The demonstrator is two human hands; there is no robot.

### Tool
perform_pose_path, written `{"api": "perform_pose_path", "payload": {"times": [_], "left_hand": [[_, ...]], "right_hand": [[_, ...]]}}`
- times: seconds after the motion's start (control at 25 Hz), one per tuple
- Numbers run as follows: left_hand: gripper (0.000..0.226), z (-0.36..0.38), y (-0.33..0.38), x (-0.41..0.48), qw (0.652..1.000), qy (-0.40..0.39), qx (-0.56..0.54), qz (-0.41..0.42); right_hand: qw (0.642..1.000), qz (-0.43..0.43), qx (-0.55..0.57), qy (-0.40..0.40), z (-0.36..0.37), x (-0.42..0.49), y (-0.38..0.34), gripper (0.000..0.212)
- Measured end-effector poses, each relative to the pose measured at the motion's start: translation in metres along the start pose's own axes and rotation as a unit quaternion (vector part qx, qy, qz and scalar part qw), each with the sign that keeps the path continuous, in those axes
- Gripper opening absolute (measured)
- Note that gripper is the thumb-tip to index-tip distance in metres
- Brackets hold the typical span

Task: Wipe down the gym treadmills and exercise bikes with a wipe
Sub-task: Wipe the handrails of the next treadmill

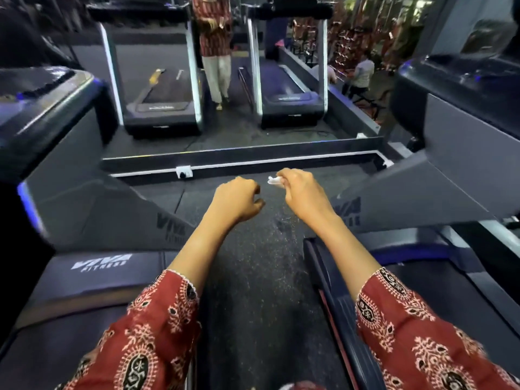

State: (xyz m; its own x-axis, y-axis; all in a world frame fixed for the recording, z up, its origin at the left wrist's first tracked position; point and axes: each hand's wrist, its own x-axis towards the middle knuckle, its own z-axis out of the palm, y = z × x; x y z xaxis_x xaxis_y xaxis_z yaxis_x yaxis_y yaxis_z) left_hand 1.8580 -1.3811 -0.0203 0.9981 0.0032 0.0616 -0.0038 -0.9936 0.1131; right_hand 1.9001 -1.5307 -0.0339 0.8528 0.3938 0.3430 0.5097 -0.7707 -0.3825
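The right hand [299, 190] pinches a small crumpled white wipe [274, 180] at its fingertips, in the air above the speckled floor aisle [253, 277]. The left hand [236, 199] hovers over the same aisle, fingers curled into a fist with nothing in it. The left treadmill [84, 280] and right treadmill [450, 277] flank the aisle. At the aisle's far end a mirror [239, 136] reflects two treadmills.

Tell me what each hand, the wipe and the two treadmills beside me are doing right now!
Left hand, fingers curled, holding nothing.
Right hand, pinching the wipe.
Wipe, crumpled, held in the air, touching no machine.
Left treadmill, no hand on it.
Right treadmill, no hand on it.
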Motion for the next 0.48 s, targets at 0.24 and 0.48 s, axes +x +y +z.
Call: {"api": "perform_pose_path", "payload": {"times": [0.24,0.48], "left_hand": [[0.038,0.015,-0.033,0.124,0.998,-0.018,0.007,0.054],[0.038,0.018,-0.026,0.249,0.991,-0.014,0.001,0.135]], "right_hand": [[0.998,0.051,-0.03,-0.002,0.035,0.099,0.039,0.026],[0.991,0.12,-0.047,0.043,0.04,0.18,0.09,0.025]]}}
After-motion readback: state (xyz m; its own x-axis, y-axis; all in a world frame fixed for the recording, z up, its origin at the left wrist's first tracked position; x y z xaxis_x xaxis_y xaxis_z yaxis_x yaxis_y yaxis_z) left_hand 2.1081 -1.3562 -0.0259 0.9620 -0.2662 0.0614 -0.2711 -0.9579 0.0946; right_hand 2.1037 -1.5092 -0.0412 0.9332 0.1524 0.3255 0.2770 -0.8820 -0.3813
